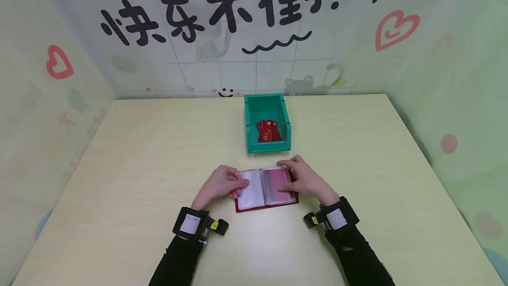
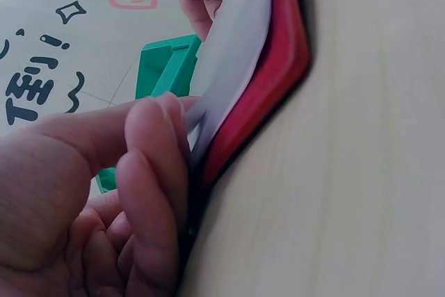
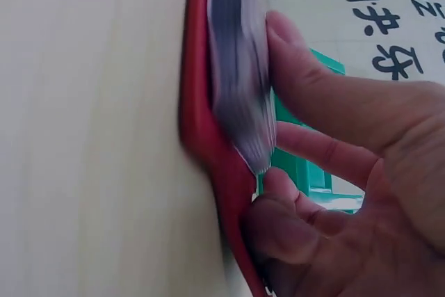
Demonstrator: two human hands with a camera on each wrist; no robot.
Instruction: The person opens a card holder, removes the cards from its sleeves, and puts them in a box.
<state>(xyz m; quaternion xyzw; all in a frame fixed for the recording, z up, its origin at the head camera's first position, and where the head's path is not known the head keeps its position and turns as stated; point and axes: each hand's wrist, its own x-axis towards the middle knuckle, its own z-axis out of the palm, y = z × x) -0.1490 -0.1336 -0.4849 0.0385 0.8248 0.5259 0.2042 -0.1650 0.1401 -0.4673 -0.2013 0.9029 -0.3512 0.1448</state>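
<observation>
A small card holder (image 1: 251, 195) with a red cover and clear plastic sleeves lies spread on the table in front of me. Its right side shows a pink sheet (image 1: 278, 184) inside a sleeve; the left page looks whitish. At the left edge my left hand (image 1: 226, 182) pinches the sleeve page between thumb and fingers, beside the red cover (image 2: 281, 60). My right hand (image 1: 304, 177) grips the opposite edge, its thumb (image 3: 295, 46) on the sleeve stack (image 3: 240, 67) and its other fingers around the cover's side.
A green bin (image 1: 269, 147) stands behind the card holder, with several red cards (image 1: 268, 131) marked VIP inside. The light wood table (image 1: 158, 144) is bordered by printed cloth walls (image 1: 254, 74) at the back and sides.
</observation>
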